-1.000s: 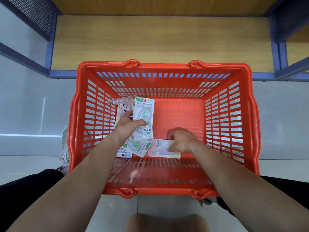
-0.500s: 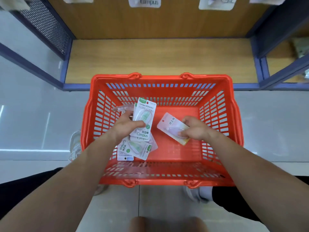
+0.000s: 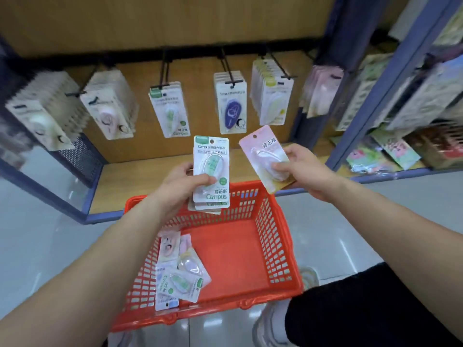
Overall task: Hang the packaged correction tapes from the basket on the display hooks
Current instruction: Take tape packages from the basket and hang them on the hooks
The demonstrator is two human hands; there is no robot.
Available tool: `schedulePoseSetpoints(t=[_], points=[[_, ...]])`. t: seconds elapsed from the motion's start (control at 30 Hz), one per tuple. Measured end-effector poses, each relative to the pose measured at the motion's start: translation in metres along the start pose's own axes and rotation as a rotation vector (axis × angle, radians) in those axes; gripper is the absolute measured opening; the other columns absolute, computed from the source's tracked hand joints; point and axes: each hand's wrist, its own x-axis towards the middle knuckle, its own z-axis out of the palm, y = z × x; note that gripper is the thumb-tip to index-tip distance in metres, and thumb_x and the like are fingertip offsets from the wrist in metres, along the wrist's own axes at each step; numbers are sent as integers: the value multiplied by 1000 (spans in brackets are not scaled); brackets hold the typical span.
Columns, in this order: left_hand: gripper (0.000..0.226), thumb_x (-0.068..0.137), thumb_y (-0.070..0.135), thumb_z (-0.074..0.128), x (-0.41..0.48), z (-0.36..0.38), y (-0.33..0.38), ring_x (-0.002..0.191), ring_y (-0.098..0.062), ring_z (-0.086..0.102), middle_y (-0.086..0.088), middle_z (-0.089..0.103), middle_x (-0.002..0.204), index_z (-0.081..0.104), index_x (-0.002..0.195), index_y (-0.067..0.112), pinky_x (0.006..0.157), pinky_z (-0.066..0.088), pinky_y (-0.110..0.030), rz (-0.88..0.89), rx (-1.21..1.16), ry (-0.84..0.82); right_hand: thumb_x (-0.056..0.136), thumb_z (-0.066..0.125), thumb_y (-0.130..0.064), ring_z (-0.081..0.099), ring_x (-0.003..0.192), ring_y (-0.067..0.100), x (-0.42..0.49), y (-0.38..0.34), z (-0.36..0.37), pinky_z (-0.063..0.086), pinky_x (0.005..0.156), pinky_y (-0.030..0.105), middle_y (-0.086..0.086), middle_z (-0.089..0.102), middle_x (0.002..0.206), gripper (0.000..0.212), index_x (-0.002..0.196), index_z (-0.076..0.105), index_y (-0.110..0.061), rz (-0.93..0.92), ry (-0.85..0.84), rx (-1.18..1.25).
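Note:
My left hand (image 3: 181, 186) grips a small stack of green Campus correction tape packs (image 3: 211, 171), held upright above the far rim of the red basket (image 3: 278, 244). My right hand (image 3: 304, 169) pinches a single pink correction tape pack (image 3: 265, 154), tilted, its hang hole at the top. Both packs are below the row of display hooks (image 3: 226, 63), apart from them. Several more packs (image 3: 179, 269) lie in the basket's near left corner. A green pack (image 3: 170, 111) hangs on one hook, a purple one (image 3: 231, 106) on the hook beside it.
The hooks stick out from a wooden back panel above a low wooden shelf (image 3: 140, 179). Fuller hooks of packs hang at the left (image 3: 107, 106) and right (image 3: 271, 93). A blue-framed rack (image 3: 411, 108) with other stationery stands at the right. The basket sits on a glossy floor.
Both hands lifted out of the basket with their packs, up toward the hooks. The view tilted up from the basket to the display wall.

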Motion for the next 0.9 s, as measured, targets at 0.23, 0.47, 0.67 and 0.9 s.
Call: schedulePoseSetpoints(t=[0.23, 0.47, 0.67, 0.9], points=[[40, 85, -1, 73, 11, 67, 67, 91, -24, 75, -10, 76, 113, 64, 122, 11, 64, 58, -28, 110, 25, -33, 89, 64, -15, 71, 96, 29, -4, -50, -109, 62, 80, 54, 9, 67, 113, 20, 108, 59, -19, -46, 185, 24], [41, 81, 2, 78, 46, 118, 82, 100, -24, 75, -2, 78, 110, 66, 118, 18, 96, 57, -49, 131, 58, -49, 98, 59, -12, 70, 96, 24, 44, -11, -152, 55, 68, 37, 1, 68, 116, 25, 121, 58, -21, -34, 408, 265], [47, 82, 6, 80, 71, 141, 84, 100, -22, 75, 2, 77, 111, 63, 124, 18, 96, 58, -49, 146, 41, -46, 98, 56, -11, 72, 98, 23, 86, -10, -146, 59, 62, 33, 0, 69, 115, 28, 124, 58, -22, -10, 457, 340], [41, 84, 5, 78, 85, 146, 88, 96, -21, 77, 0, 78, 110, 65, 121, 19, 87, 61, -45, 155, -11, -45, 101, 54, -22, 69, 104, 22, 106, -2, -142, 61, 70, 34, -7, 70, 116, 28, 127, 62, -31, -33, 479, 284]])
